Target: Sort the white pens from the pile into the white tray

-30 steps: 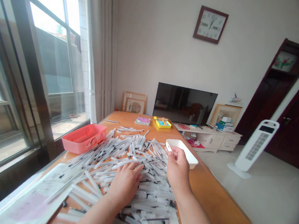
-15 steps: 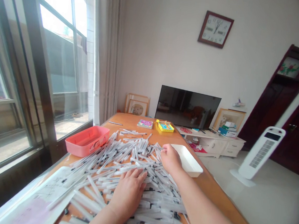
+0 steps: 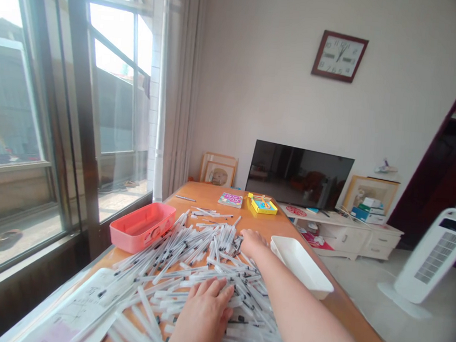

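Observation:
Many clear plastic pens (image 3: 189,247) with black tips or ends lie in a loose heap over the table. My left hand (image 3: 205,310) rests palm down on the near part of the heap, fingers stretched out and slightly apart. Farther off, my right hand (image 3: 252,242) reaches to the heap's right side, beside a cluster of dark pen ends. Its fingers point left and down, partly hidden, and I cannot make out whether they grip a pen. A white tray (image 3: 303,265) stands right of that hand. To the left of the heap is a pink plastic basket (image 3: 140,232).
On the wooden table (image 3: 205,194), a colourful booklet (image 3: 230,200), a yellow box (image 3: 264,205) and a single pen (image 3: 185,198) lie at the far end. A printed sheet (image 3: 68,306) lies at near left. Beyond are a television (image 3: 299,174) and a tower fan (image 3: 436,258).
My right hand has moved away from the tray's edge, leftward along the heap's right side. My left hand stays on the pens. The whole view has shifted slightly left.

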Demonstrator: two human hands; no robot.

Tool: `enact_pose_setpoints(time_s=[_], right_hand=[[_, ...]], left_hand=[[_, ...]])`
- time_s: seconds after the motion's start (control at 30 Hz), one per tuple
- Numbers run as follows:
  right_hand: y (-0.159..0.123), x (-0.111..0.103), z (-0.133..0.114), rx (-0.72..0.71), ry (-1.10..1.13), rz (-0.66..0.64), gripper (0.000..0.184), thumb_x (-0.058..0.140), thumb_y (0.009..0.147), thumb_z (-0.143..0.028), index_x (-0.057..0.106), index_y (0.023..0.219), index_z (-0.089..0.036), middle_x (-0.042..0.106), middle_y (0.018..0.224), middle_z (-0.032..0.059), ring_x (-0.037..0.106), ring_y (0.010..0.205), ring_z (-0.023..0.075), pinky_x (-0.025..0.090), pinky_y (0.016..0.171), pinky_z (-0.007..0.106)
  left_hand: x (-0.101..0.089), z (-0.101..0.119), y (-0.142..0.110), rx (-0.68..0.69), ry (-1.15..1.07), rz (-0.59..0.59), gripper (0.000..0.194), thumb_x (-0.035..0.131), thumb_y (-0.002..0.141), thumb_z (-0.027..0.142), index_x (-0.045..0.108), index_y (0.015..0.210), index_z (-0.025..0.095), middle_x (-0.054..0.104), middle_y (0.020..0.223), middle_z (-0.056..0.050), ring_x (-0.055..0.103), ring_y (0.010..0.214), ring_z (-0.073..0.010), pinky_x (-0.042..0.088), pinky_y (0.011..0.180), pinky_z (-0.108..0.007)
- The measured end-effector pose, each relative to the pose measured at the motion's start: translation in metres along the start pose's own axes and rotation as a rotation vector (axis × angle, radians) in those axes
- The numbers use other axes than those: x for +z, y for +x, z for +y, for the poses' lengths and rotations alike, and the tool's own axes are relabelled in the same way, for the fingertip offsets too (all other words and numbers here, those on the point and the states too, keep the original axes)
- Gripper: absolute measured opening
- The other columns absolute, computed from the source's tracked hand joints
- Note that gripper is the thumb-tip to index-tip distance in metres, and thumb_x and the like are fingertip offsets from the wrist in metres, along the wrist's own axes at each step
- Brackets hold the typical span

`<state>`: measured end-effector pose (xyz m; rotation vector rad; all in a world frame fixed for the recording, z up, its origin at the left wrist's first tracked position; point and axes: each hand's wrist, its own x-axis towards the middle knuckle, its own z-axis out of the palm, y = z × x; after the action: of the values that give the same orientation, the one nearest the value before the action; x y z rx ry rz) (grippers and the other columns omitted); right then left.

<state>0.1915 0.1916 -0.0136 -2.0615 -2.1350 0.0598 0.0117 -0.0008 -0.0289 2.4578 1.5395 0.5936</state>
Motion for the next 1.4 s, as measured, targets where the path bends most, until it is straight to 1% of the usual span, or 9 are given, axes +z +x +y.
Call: enact_pose_setpoints(time_s=[0.27, 0.37, 0.47, 0.7, 0.77, 0.83, 0.97, 1.13, 1.4], right_hand=[[0.005, 0.004, -0.011, -0.038, -0.078, -0.052, 0.035, 0.059, 0.096, -0.035, 0.058, 0.126, -0.018, 0.059, 0.126, 0.0098, 0.062, 0.105, 0.0222, 0.054, 0.089, 0.043], [-0.008, -0.003, -0.015, -0.088, -0.029, -0.024, 0.024, 0.062, 0.093, -0.028, 0.065, 0.114, -0.018, 0.064, 0.119, 0.0108, 0.062, 0.108, 0.0245, 0.050, 0.092, 0.042], [-0.026, -0.017, -0.018, -0.131, 0.076, 0.061, 0.018, 0.059, 0.088, -0.018, 0.071, 0.101, -0.021, 0.069, 0.111, 0.0109, 0.061, 0.110, 0.0264, 0.044, 0.092, 0.037], [-0.082, -0.049, -0.011, -0.107, 0.457, 0.334, 0.031, 0.038, 0.098, -0.032, 0.057, 0.118, -0.019, 0.070, 0.108, 0.0085, 0.065, 0.097, 0.0185, 0.046, 0.079, 0.028], [-0.106, -0.051, -0.005, -0.061, 0.630, 0.361, 0.035, 0.036, 0.098, -0.038, 0.053, 0.120, -0.017, 0.070, 0.105, 0.0099, 0.066, 0.090, 0.0175, 0.046, 0.065, 0.025], [-0.131, -0.050, 0.000, 0.037, 1.195, 0.356, 0.032, 0.053, 0.091, -0.039, 0.056, 0.113, -0.017, 0.070, 0.108, 0.0119, 0.066, 0.089, 0.0196, 0.042, 0.054, 0.023], [-0.178, -0.045, 0.006, 0.116, 1.745, 0.289, 0.031, 0.071, 0.079, -0.033, 0.061, 0.105, -0.018, 0.071, 0.109, 0.0112, 0.065, 0.086, 0.0179, 0.042, 0.056, 0.022], [-0.207, -0.036, 0.005, 0.117, 1.893, 0.257, 0.027, 0.075, 0.079, -0.031, 0.065, 0.103, -0.020, 0.071, 0.112, 0.0091, 0.063, 0.089, 0.0166, 0.045, 0.062, 0.022], [-0.211, -0.027, 0.010, 0.022, 1.891, 0.229, 0.026, 0.069, 0.085, -0.034, 0.064, 0.107, -0.021, 0.069, 0.116, 0.0085, 0.062, 0.094, 0.0190, 0.045, 0.068, 0.025]], left_hand=[[-0.005, 0.003, -0.004, 0.001, -0.012, 0.012, 0.044, 0.046, 0.091, 0.025, 0.060, 0.132, 0.034, 0.057, 0.140, -0.003, 0.047, 0.129, -0.0295, 0.034, 0.110, -0.049], [-0.006, 0.004, -0.005, -0.004, -0.010, 0.013, 0.043, 0.048, 0.090, 0.024, 0.061, 0.130, 0.032, 0.058, 0.140, -0.004, 0.047, 0.129, -0.0307, 0.035, 0.109, -0.049], [-0.006, 0.003, -0.004, 0.011, -0.019, 0.023, 0.042, 0.049, 0.089, 0.023, 0.062, 0.128, 0.031, 0.059, 0.138, -0.005, 0.048, 0.127, -0.0308, 0.036, 0.107, -0.048], [-0.005, -0.002, -0.004, 0.049, -0.122, 0.139, 0.036, 0.052, 0.090, 0.026, 0.064, 0.124, 0.029, 0.060, 0.135, -0.008, 0.050, 0.126, -0.0305, 0.035, 0.106, -0.047], [-0.003, -0.006, -0.002, 0.060, -0.216, 0.187, 0.030, 0.050, 0.092, 0.028, 0.066, 0.118, 0.027, 0.063, 0.126, -0.010, 0.055, 0.118, -0.0287, 0.038, 0.102, -0.044], [0.003, -0.011, 0.001, 0.029, -0.370, 0.235, 0.026, 0.049, 0.094, 0.034, 0.066, 0.110, 0.024, 0.067, 0.113, -0.010, 0.059, 0.109, -0.0272, 0.041, 0.096, -0.042], [0.015, -0.014, 0.011, -0.175, -0.891, 0.235, 0.036, 0.061, 0.086, 0.045, 0.058, 0.111, 0.018, 0.069, 0.098, -0.010, 0.065, 0.091, -0.0239, 0.047, 0.081, -0.036], [-0.003, -0.001, 0.010, -0.208, -1.339, 0.124, 0.048, 0.067, 0.084, 0.041, 0.051, 0.122, 0.017, 0.071, 0.103, -0.010, 0.065, 0.088, -0.0193, 0.046, 0.079, -0.032], [-0.022, 0.009, 0.003, -0.188, -1.465, 0.126, 0.041, 0.070, 0.083, 0.042, 0.059, 0.114, 0.018, 0.072, 0.099, -0.008, 0.064, 0.084, -0.0174, 0.045, 0.081, -0.031]])
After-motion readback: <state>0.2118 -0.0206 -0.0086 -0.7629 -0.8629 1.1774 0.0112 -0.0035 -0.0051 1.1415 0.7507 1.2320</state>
